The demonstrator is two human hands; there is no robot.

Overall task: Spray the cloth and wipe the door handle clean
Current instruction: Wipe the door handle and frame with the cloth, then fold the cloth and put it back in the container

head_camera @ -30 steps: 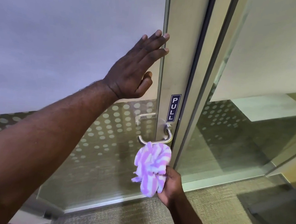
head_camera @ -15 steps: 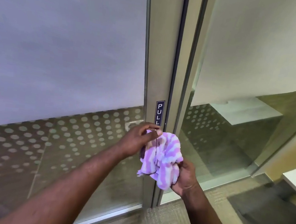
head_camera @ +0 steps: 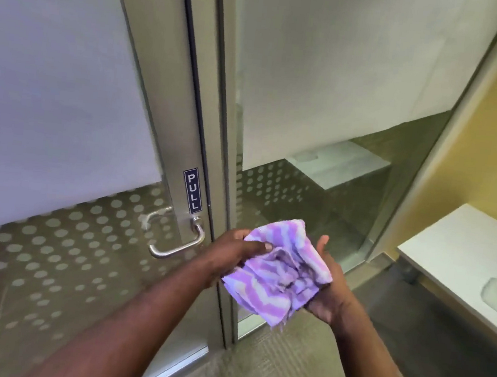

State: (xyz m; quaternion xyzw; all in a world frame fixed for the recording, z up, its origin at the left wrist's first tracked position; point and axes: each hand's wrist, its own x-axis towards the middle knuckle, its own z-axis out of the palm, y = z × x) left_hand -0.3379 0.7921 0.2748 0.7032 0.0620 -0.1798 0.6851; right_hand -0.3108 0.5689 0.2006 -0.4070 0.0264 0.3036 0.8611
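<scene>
A purple and white striped cloth (head_camera: 281,271) is bunched between both hands, to the right of the door. My left hand (head_camera: 234,251) pinches its left edge with thumb and fingers. My right hand (head_camera: 327,291) cups it from below and from the right. The silver lever door handle (head_camera: 179,247) sticks out of the metal door frame, just left of my left hand and free of the cloth. No spray bottle is in view.
A PULL sign (head_camera: 193,190) sits on the frame above the handle. Frosted, dotted glass (head_camera: 62,138) fills the door on the left, and a glass panel (head_camera: 323,134) stands to the right. A white counter (head_camera: 464,257) is at the far right. Carpet covers the floor.
My left hand came down from the door glass to the cloth. Both hands with the cloth moved right, off the handle, which is now uncovered. The view has swung right.
</scene>
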